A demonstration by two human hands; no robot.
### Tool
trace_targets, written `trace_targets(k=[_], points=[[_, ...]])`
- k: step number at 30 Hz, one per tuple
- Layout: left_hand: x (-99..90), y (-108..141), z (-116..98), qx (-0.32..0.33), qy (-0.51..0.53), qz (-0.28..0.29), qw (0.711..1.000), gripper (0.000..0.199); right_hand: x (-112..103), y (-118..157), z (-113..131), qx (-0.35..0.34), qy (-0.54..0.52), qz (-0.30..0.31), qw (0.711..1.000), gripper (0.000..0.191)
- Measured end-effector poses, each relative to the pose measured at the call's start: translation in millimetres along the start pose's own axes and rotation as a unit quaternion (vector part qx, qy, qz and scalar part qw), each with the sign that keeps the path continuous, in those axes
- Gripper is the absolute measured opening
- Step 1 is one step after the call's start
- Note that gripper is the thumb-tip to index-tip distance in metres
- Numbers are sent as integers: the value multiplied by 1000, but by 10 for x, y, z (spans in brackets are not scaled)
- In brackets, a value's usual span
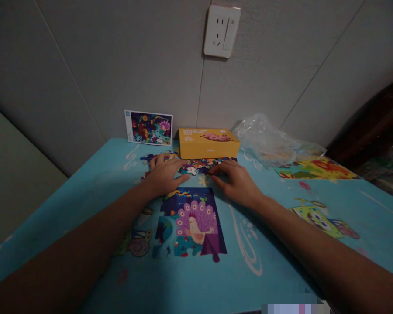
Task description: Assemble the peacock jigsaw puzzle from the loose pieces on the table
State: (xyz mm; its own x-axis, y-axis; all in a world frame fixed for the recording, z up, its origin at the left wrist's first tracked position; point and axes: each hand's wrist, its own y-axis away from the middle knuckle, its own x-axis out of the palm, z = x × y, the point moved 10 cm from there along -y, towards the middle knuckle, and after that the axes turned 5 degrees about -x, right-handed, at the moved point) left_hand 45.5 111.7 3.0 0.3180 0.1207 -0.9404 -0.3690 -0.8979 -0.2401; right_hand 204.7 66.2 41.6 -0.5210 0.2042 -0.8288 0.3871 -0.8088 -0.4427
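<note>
Both hands lie flat with fingers spread: the left hand (165, 174) and right hand (236, 181) press on loose colourful cardboard puzzle pieces (199, 166). These lie on the blue cartoon-printed table (275, 244), between the far yellow cardboard box (208, 143) and the near part-built purple peacock puzzle (191, 222).

Single head camera is looking forward and down from above, close over the table (85, 183), facing the wall (101, 65); forearms are entering from the bottom edge.
</note>
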Motion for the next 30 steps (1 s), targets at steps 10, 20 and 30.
trace_targets(k=[10, 20, 30], points=[[-64, 0, -63, 12, 9, -27, 1000, 54, 105, 11, 22, 1, -26, 42, 999, 13], [-86, -79, -53, -27, -11, -58, 998, 49, 160, -3, 133, -12, -50, 43, 998, 10], [-289, 45, 105, -67, 303, -97, 946, 46, 198, 48, 41, 73, -115, 69, 988, 15]])
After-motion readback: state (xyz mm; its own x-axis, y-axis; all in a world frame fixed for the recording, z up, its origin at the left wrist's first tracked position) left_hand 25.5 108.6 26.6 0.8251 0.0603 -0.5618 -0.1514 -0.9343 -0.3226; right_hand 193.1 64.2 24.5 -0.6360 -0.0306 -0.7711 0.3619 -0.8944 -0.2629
